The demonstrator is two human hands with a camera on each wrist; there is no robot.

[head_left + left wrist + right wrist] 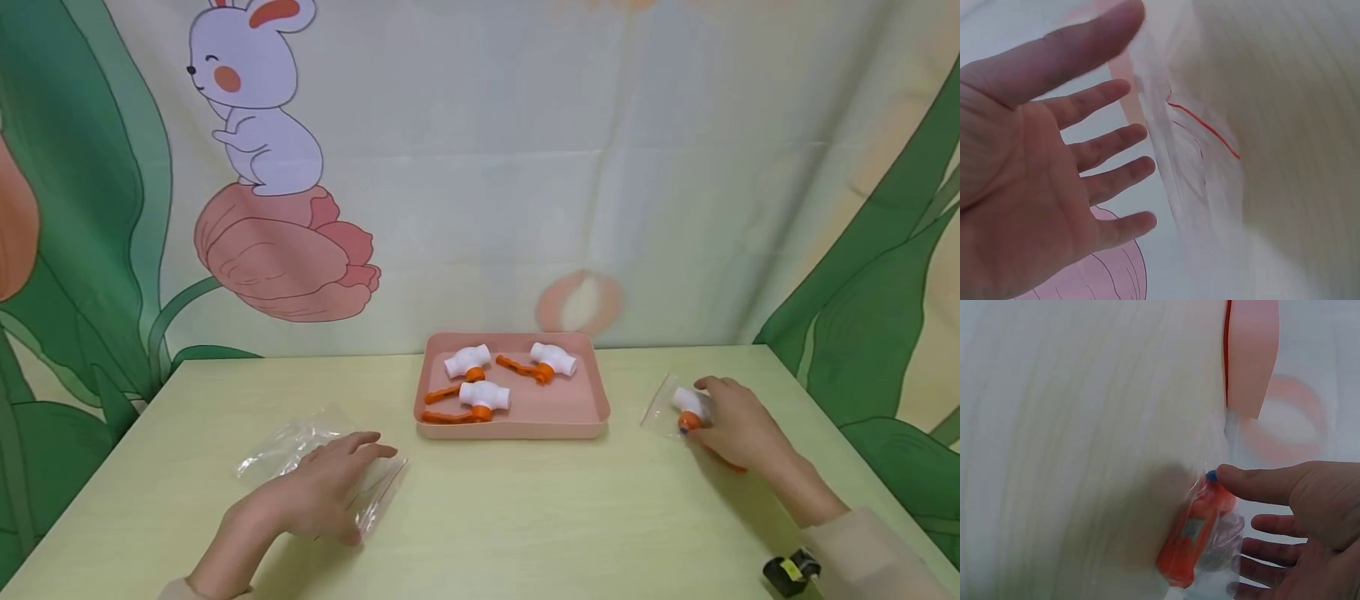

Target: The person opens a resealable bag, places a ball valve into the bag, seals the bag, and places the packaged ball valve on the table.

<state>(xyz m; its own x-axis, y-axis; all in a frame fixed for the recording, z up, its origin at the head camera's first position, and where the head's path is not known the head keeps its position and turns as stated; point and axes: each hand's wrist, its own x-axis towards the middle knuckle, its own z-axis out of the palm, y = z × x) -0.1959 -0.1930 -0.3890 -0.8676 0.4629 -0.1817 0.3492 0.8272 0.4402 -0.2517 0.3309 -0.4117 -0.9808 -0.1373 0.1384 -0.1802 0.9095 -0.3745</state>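
I count one bagged valve [686,400] at the right hand's [738,425] fingertips; three loose valves [486,396] in the pink tray [555,408], between and beyond the hands, look left to bag. The right is loosely spread, thumb against the blue tip [1212,476]; the left hand [318,487] spreads over clear bags [277,450], contact unclear.

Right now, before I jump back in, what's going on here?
On the right side of the table, a person's right hand is at a white-and-orange valve in a clear bag, with its thumb against it. The left hand is over loose clear plastic on the left; the wrist view shows its fingers spread and gripping nothing. Farther back, between the hands, three more valves lie unbagged in a pink tray.
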